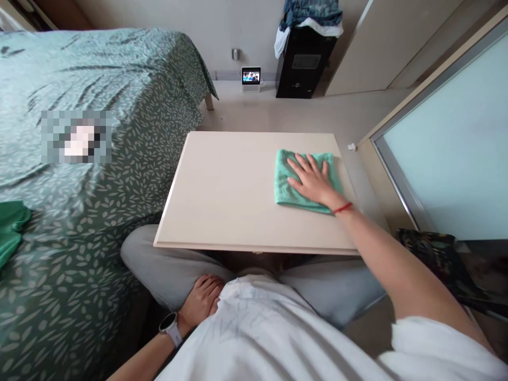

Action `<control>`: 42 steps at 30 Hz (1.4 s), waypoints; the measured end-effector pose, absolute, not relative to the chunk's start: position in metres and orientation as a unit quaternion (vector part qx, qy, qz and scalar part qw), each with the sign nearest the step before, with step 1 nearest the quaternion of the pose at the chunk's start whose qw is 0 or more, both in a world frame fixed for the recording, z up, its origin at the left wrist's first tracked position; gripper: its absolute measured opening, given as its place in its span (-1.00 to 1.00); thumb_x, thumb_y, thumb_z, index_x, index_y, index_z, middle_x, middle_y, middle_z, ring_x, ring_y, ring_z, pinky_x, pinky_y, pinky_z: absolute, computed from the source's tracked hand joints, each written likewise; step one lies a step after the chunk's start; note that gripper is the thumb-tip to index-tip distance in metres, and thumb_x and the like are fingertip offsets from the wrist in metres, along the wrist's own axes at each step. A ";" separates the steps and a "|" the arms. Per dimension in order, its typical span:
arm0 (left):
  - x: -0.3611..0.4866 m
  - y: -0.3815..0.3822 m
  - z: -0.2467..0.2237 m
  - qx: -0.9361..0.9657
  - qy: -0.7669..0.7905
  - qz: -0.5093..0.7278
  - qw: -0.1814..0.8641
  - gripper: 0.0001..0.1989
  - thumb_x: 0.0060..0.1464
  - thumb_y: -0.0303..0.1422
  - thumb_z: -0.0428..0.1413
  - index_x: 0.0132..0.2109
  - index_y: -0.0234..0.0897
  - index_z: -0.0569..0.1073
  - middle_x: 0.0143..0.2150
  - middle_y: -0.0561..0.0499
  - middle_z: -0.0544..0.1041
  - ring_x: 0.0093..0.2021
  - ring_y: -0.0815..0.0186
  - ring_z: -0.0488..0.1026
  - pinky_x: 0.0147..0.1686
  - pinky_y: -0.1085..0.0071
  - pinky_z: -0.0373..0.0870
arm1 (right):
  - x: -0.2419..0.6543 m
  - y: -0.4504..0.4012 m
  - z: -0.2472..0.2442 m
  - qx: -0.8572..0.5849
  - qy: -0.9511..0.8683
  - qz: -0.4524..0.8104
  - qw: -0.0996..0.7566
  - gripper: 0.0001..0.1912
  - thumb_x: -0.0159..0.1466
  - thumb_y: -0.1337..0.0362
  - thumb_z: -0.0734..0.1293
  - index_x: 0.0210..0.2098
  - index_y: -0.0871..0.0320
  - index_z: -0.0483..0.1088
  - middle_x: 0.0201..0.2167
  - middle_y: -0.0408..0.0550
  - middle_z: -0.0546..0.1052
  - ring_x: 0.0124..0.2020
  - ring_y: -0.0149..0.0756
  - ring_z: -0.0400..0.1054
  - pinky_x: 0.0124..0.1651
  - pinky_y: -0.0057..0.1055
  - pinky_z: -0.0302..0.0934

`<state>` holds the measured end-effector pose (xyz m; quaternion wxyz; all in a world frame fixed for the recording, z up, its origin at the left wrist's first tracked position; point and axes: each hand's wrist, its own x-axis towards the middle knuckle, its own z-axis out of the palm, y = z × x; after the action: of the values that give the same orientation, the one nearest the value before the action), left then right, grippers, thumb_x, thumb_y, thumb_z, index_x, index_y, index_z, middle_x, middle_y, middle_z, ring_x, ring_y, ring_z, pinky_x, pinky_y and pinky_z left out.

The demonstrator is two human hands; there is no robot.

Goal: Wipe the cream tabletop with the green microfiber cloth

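Observation:
A folded green cloth [283, 185] lies flat on the right part of a pale, low tabletop [222, 185]. My right hand [311, 180] rests on top of the cloth, palm down with its fingers spread, and a red string circles that wrist. Below the near edge of the table, my left hand [204, 299] lies on my left thigh beside the white shirt. Its fingers lie flat on the grey trousers, and nothing shows in it. A watch [169, 323] is on the left wrist.
Left of the table stands a bed [159, 116] with a green leaf-patterned sheet and a green fabric [11, 227]. Beyond are a small screen [251, 78] and a black cabinet [304, 66] topped with clothes. A frosted panel [452, 137] stands at right.

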<state>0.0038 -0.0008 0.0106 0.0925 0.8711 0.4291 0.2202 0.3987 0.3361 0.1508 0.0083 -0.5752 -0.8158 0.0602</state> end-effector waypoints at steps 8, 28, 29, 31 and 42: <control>0.003 -0.002 0.008 0.866 0.435 0.223 0.101 -0.55 0.62 -0.39 -0.18 0.06 -0.23 0.63 0.05 0.00 0.73 0.09 0.25 0.63 0.36 0.18 0.29 | 0.450 0.184 0.140 -0.513 -0.857 0.056 0.004 -0.24 0.61 -0.06 0.17 0.75 -0.12 0.19 0.77 0.08 0.11 0.78 0.35 -0.08 0.60 0.69 -0.03; 0.001 -0.006 0.005 0.871 0.436 0.210 0.083 -0.52 0.74 -0.30 -0.25 0.12 -0.25 0.57 0.05 0.05 0.74 0.12 0.31 0.60 0.41 0.28 0.23 | 0.429 0.483 0.181 -0.754 -0.643 0.127 0.051 -0.31 0.75 0.01 0.07 0.63 0.32 0.33 0.65 0.58 0.24 0.69 0.45 0.04 0.54 0.65 0.03; 0.001 -0.006 0.006 0.871 0.436 0.210 0.083 -0.52 0.74 -0.30 -0.25 0.12 -0.26 0.58 0.05 0.04 0.74 0.12 0.31 0.61 0.40 0.28 0.23 | 0.433 0.483 0.180 -0.766 -0.629 0.119 0.060 -0.35 0.75 0.00 0.13 0.58 0.30 0.39 0.61 0.56 0.31 0.64 0.39 0.15 0.53 0.54 0.17; 0.002 -0.005 0.006 0.870 0.437 0.209 0.089 -0.52 0.74 -0.31 -0.24 0.11 -0.26 0.59 0.05 0.03 0.74 0.12 0.30 0.61 0.39 0.26 0.23 | 0.441 0.477 0.177 -0.787 -0.603 0.096 0.083 -0.48 0.69 0.02 0.32 0.47 0.19 0.49 0.49 0.37 0.48 0.46 0.17 0.42 0.42 0.25 0.44; 0.005 0.000 0.011 0.863 0.433 0.238 0.105 -0.53 0.64 -0.40 -0.20 0.07 -0.22 0.64 0.03 0.01 0.72 0.08 0.27 0.60 0.35 0.22 0.27 | 0.487 0.310 0.146 -0.784 -0.597 0.126 0.110 -0.19 0.61 -0.02 0.18 0.71 0.25 0.12 0.47 0.56 0.45 0.36 0.44 0.55 0.40 0.28 0.40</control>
<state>0.0053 -0.0001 0.0112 0.1050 0.8632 0.4328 0.2376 0.4865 0.3103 0.1459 0.1100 -0.7844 -0.5973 0.1261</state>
